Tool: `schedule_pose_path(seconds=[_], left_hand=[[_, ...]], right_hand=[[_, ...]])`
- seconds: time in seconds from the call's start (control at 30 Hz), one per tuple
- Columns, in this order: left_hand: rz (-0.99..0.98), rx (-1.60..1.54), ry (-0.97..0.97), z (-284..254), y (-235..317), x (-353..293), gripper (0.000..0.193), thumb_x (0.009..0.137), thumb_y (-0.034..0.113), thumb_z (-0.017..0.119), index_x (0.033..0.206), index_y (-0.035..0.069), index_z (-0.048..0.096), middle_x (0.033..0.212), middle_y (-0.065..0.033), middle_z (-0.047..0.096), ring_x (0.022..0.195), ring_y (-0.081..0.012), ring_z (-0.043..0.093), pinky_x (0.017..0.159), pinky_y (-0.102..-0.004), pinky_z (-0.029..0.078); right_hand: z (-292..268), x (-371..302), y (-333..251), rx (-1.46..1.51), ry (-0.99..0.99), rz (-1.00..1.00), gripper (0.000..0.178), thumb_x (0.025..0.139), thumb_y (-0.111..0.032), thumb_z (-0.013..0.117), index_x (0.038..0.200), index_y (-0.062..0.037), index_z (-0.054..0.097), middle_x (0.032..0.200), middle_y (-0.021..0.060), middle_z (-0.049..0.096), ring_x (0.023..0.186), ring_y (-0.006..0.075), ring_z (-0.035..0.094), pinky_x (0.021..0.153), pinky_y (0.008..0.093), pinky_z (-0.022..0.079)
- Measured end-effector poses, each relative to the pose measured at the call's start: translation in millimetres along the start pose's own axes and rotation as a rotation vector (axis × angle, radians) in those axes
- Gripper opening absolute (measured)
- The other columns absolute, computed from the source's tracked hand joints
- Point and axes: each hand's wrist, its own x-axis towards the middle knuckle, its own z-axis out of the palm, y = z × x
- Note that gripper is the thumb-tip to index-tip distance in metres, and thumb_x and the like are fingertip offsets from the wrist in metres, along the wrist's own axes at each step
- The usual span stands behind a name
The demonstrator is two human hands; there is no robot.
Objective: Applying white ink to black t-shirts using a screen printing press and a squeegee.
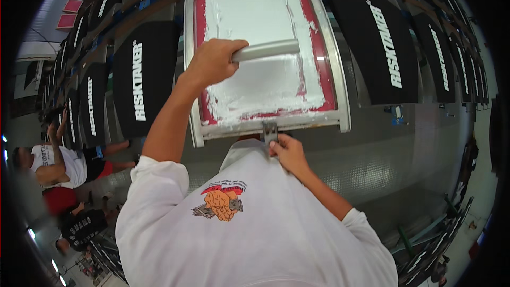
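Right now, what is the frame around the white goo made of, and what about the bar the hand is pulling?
The frame looks like bare metal, probably aluminium: dull silver-grey with a soft sheen. The bar in the left hand is a smooth, pale grey handle, either metal or plastic; the picture leaves that open. The white goo looks like thick wet ink, smeared in streaks.

Hidden / cut off in the head view

Left hand covers the near end of the squeegee handle; blade under it not visible. Right hand: fingertips sit behind the metal clip, grip on it unclear. Screen frame top edge cut by the picture edge. White shirt hides the counter below the frame. Far black panels too small and bent to make out.
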Motion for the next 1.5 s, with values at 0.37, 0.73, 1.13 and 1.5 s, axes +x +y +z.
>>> schedule_pose_path(seconds=[0.37,0.73,1.13,1.5], left_hand=[[-0.085,-0.01,-0.069,37,61,-86,0.035,0.065,0.006,0.06,0.099,0.012,0.066,0.081,-0.0116,0.066,0.078,-0.0329,0.063,0.068,-0.0431,0.05],[-0.135,0.029,-0.18,44,67,-81,0.035,0.061,0.004,0.061,0.095,0.012,0.067,0.078,-0.0113,0.066,0.076,-0.0328,0.063,0.066,-0.0434,0.049],[-0.114,0.016,-0.061,33,69,-75,0.038,0.063,0.006,0.061,0.1,0.014,0.066,0.081,-0.0136,0.067,0.079,-0.0337,0.064,0.069,-0.0435,0.051],[-0.198,0.007,-0.095,24,76,-74,0.038,0.066,0.005,0.058,0.101,0.015,0.067,0.082,-0.0116,0.067,0.079,-0.0315,0.064,0.07,-0.0415,0.051]], right_hand=[[-3,10,-10,0.262,-0.129,0.049,0.014,0.089,-0.005,0.057,0.096,0.0071,0.057,0.082,0.0108,0.065,0.069,0.015,0.064,0.061,0.0256,0.054],[-4,9,-14,0.207,-0.14,0.082,0.013,0.089,-0.006,0.057,0.097,0.0045,0.06,0.085,0.0113,0.066,0.072,0.0149,0.063,0.066,0.0266,0.053],[-13,15,-21,0.155,-0.216,0.104,0.012,0.088,-0.006,0.058,0.094,0.0044,0.062,0.082,0.0092,0.066,0.072,0.0143,0.063,0.065,0.0261,0.053],[-42,11,-19,-0.247,-0.234,-0.061,0.04,0.087,-0.023,0.063,0.113,0.0057,0.057,0.086,0.0143,0.067,0.077,0.0196,0.064,0.072,0.0303,0.051]])
